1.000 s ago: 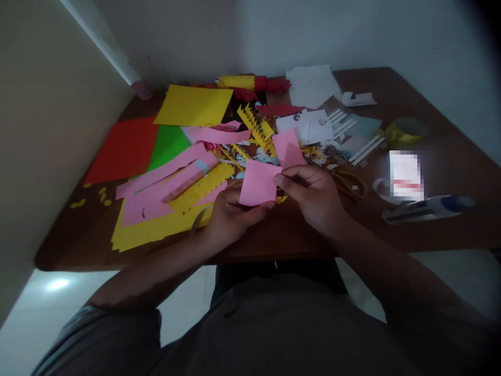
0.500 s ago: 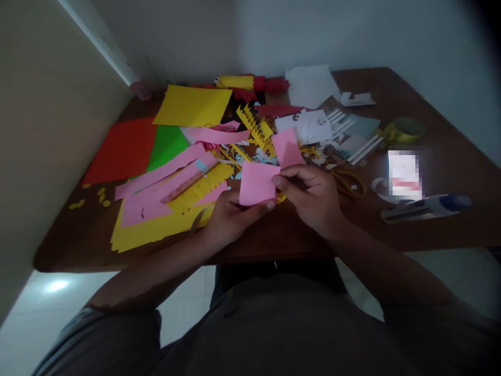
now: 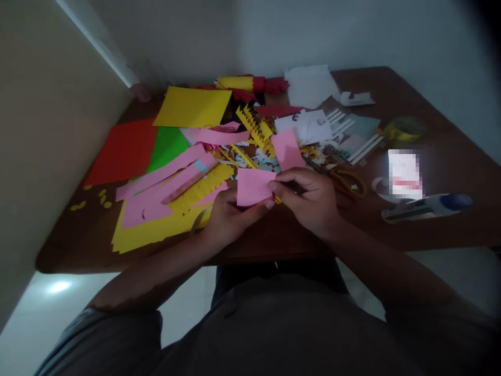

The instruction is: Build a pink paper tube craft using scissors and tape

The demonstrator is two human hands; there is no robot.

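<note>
Pink paper piece (image 3: 254, 187): hung between both hands at the centre of the frame, raised over the near part of the bench (image 3: 266, 235), in front of the scrap heap (image 3: 262, 158). Was grasped at lower left by the left hand (image 3: 227, 216), with thumb laid along the bottom edge and remaining fingers largely hidden behind. Was pinched at the right edge by the right hand (image 3: 309, 196), with thumb in front and index finger tucked behind the upper corner. Seemed to call for light, even pressure from both thumbs, to spare such thin stock any crease, and for support from behind, to prevent buckling in the middle. Risked, under too hard a sideways pull, a tear or a bent corner. Could not tell from this angle whether to count one layer or two. Made out no box or tray for certain; could not tell the pinkish object (image 3: 141, 92) at upper left for a cup or anything else, nor see inside. Found loose yellow and pale scraps heaped directly on the bench, with scissors (image 3: 349, 172) just right of the right hand and a yellowish tape roll (image 3: 401, 137) farther toward the right edge.
</note>
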